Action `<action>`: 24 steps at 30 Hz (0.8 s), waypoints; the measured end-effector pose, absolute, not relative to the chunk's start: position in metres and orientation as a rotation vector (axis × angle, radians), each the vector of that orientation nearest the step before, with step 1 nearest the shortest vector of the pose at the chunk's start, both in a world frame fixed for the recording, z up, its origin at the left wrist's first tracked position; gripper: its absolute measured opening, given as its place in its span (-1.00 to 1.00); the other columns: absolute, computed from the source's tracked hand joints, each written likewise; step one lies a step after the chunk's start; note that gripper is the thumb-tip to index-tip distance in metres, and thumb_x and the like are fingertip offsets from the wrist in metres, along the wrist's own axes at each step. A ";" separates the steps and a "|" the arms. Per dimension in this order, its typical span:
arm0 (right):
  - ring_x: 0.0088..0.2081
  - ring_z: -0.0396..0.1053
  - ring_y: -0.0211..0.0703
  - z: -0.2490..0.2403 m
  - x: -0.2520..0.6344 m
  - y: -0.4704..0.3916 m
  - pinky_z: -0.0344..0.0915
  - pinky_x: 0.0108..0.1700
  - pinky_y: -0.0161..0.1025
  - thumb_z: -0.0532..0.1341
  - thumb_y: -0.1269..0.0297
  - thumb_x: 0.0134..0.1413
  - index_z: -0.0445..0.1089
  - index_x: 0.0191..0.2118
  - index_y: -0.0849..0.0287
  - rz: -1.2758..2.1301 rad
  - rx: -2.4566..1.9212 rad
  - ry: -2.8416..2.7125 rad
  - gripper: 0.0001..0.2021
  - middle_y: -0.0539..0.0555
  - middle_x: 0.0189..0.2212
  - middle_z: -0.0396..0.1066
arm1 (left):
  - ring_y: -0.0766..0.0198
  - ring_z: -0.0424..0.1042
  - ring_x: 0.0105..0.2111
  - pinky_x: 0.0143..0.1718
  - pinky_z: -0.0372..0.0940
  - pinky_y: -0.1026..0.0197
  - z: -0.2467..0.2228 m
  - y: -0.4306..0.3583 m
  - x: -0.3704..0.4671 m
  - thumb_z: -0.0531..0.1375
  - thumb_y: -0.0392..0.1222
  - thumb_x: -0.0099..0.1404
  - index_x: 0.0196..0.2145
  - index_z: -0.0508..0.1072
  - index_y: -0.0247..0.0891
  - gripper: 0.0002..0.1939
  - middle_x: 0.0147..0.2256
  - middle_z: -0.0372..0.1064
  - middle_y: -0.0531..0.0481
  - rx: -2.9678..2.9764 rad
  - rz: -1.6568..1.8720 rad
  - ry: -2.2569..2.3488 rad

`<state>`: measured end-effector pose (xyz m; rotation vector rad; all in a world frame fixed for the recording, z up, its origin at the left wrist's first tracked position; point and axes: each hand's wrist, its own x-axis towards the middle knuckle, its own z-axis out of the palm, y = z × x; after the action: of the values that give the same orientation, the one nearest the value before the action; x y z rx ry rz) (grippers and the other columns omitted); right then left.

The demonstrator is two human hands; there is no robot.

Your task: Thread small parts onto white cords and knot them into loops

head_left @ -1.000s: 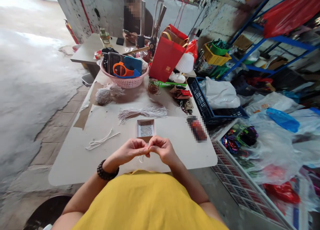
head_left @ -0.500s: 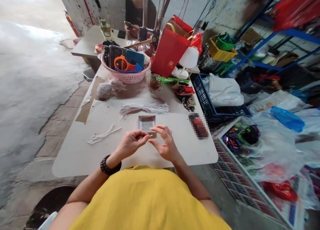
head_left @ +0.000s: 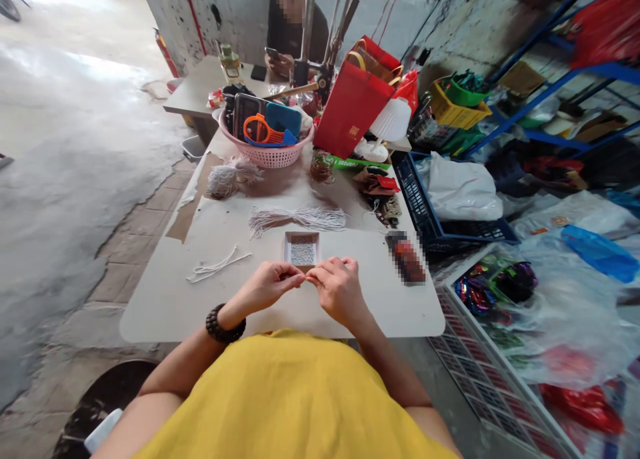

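My left hand (head_left: 273, 283) pinches something small between thumb and forefinger, too small to make out. Its fingertips meet those of my right hand (head_left: 337, 287), whose thumb and fingers are also pinched together. Just beyond both hands sits a small white box (head_left: 287, 247) holding many tiny silvery pieces. Behind the box lies a bundle of white cords (head_left: 300, 219) stretched across the table. A few loose white cords (head_left: 215, 267) lie to the left of my left hand.
On the white table (head_left: 170, 312) stand a pink basket (head_left: 270, 156) of tools, a red paper bag (head_left: 353, 106) and a small white lamp (head_left: 390, 122). Another white cord bundle (head_left: 225, 179) lies at left. Crates (head_left: 420, 206) flank the right side. Across sits a person (head_left: 285, 32) holding a phone.
My right hand has closed from spread fingers into a pinch and come against my left fingertips. The whole view has shifted slightly.
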<state>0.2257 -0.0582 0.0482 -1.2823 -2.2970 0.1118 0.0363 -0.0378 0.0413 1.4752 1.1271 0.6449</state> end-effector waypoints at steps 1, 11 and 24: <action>-0.25 0.35 -0.20 0.047 0.226 -0.058 -0.06 -0.12 -0.11 0.19 0.33 0.25 0.48 -0.27 0.15 0.136 -1.278 -2.309 -0.88 0.02 -0.33 0.54 | 0.40 0.06 -0.63 -0.61 -0.05 0.33 0.040 -0.038 0.036 0.22 0.03 0.20 -0.45 0.59 -0.31 -0.67 -0.66 0.28 0.05 1.472 0.643 1.121; -0.35 0.35 -0.22 0.042 0.227 -0.057 0.07 -0.16 -0.13 0.23 0.26 0.20 0.53 -0.39 0.12 0.645 -1.273 -1.997 -0.83 0.02 -0.43 0.50 | 0.41 0.09 -0.62 -0.60 -0.01 0.34 0.037 -0.036 0.037 0.30 0.11 0.10 -0.48 0.54 -0.32 -0.63 -0.65 0.29 0.07 1.353 0.692 1.146; -0.29 0.30 -0.15 0.018 0.226 -0.061 0.01 -0.09 -0.05 0.17 0.35 0.22 0.52 -0.05 -0.12 0.030 -1.147 -2.070 -0.72 0.00 -0.39 0.52 | 0.52 -0.04 -0.65 -0.63 -0.15 0.34 0.042 -0.036 0.041 0.40 0.15 -0.05 -0.50 0.49 -0.33 -0.56 -0.53 0.35 0.04 0.865 0.681 0.945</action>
<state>0.2264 -0.0613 0.0183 -1.1471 -2.0699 0.0303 0.0406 -0.0362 0.0424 0.8647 0.9450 0.6813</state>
